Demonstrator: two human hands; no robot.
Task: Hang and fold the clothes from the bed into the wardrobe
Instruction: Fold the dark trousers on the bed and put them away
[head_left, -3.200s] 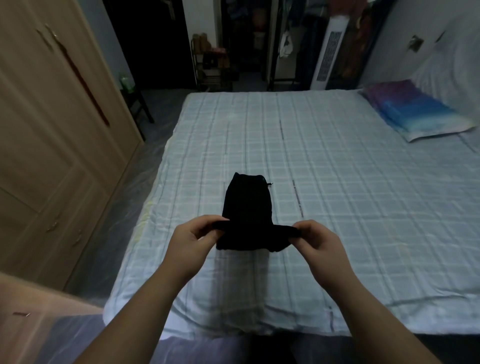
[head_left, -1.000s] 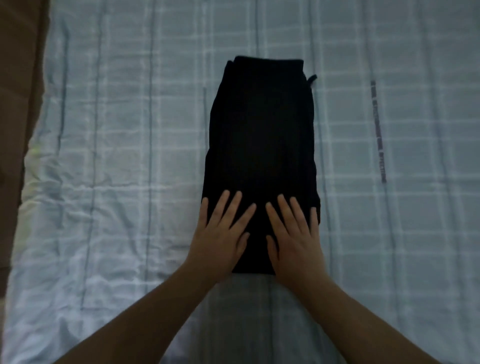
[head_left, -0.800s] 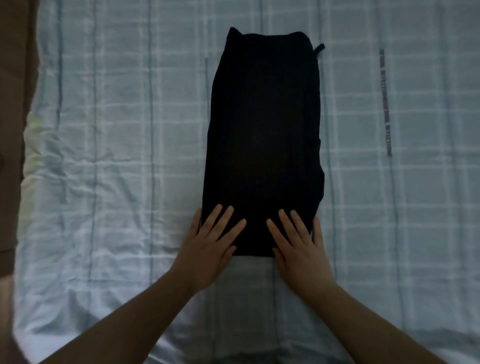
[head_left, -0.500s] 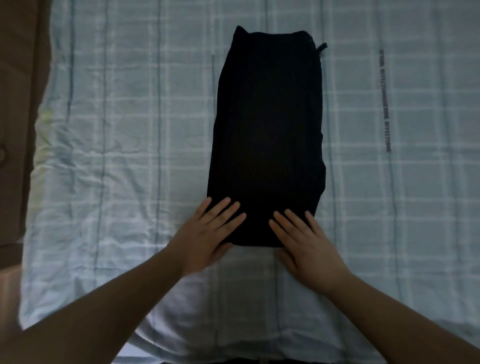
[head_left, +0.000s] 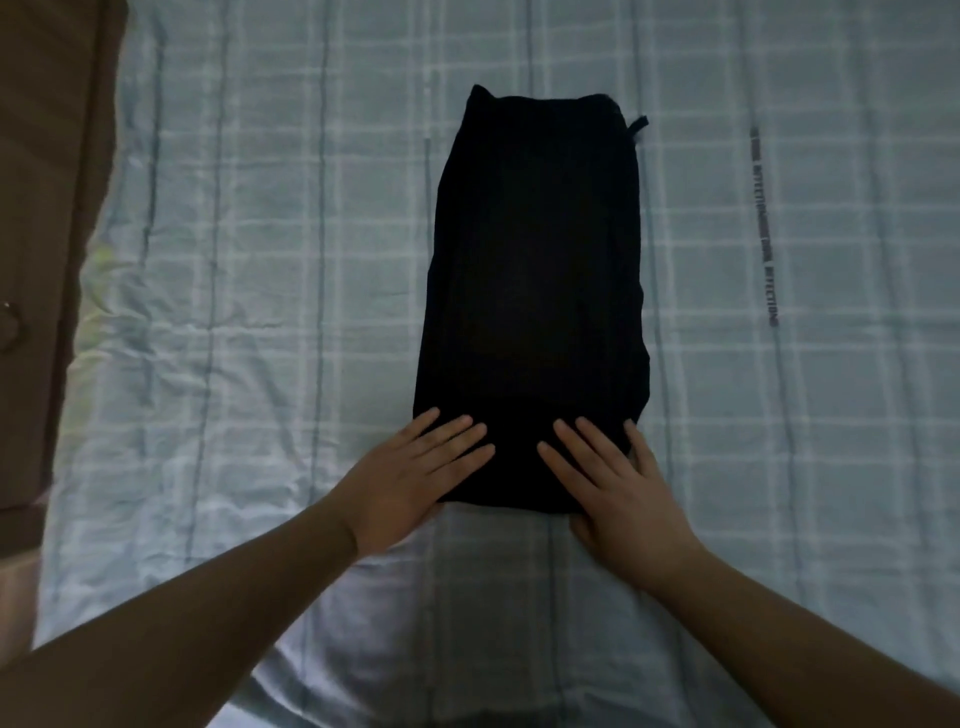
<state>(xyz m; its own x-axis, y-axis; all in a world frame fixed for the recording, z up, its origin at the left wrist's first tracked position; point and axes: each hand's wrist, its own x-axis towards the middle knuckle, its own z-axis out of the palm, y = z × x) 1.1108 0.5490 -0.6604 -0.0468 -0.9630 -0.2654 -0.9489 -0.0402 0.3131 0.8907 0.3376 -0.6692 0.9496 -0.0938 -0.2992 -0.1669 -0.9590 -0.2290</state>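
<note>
A black garment (head_left: 535, 270) lies folded into a long narrow rectangle on the bed (head_left: 260, 260), its length running away from me. My left hand (head_left: 415, 480) lies flat with straight fingers on the garment's near left corner. On the near right corner my right hand (head_left: 610, 480) presses down the same way, fingers spread. Both palms sit partly on the sheet just below the garment's near edge. A small loop or tag sticks out at the garment's far right corner.
The bed is covered by a pale blue checked sheet with a line of printed text (head_left: 763, 228) to the right of the garment. A brown wooden surface (head_left: 47, 208) runs along the left edge of the view.
Earlier I held the garment up by its near end; it now lies flat. Over the last second my hands slid back toward its near edge, fingers still flat on it.
</note>
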